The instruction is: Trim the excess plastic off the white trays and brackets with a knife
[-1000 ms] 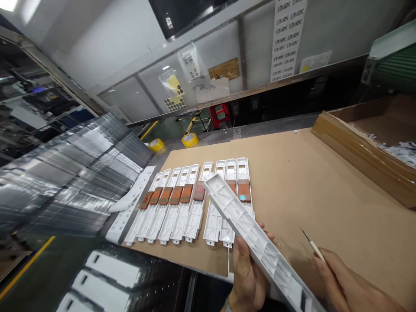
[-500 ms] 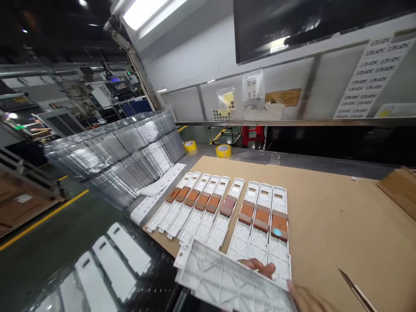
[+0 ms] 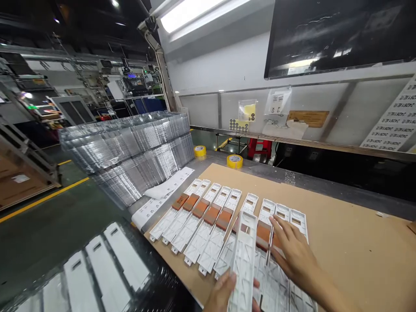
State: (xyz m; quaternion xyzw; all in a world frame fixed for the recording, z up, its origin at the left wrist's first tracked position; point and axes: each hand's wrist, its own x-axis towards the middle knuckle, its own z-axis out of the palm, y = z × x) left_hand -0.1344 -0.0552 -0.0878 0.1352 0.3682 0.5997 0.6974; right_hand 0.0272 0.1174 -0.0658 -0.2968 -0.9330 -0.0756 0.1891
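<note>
My left hand [image 3: 224, 291] grips a white plastic panel [image 3: 244, 260] near its lower end, thumb in front and fingertips round the far edge. The panel is tilted up, ribbed side toward me, with a rectangular slot near its top. My right hand [image 3: 294, 249] is over the right-hand panels in the row, fingers stretched out and thumb apart, at an orange-brown block [image 3: 275, 243] it partly covers. Whether it touches the block I cannot tell. Several similar ribbed panels [image 3: 203, 236] lie side by side on brown cardboard, with orange-brown blocks [image 3: 212, 214] across them.
At the lower left, white panels [image 3: 107, 268] lie in a black tray with clear plastic. Stacked clear trays [image 3: 136, 151] stand behind, beside a white label strip [image 3: 156, 203]. Two yellow tape rolls, one nearer the middle [image 3: 234, 161], sit at the back of the cardboard sheet [image 3: 351, 242].
The held panel has swung from lying crosswise to pointing upward, in my left hand alone. My right hand has left its end and moved up over the row. The view has shifted.
</note>
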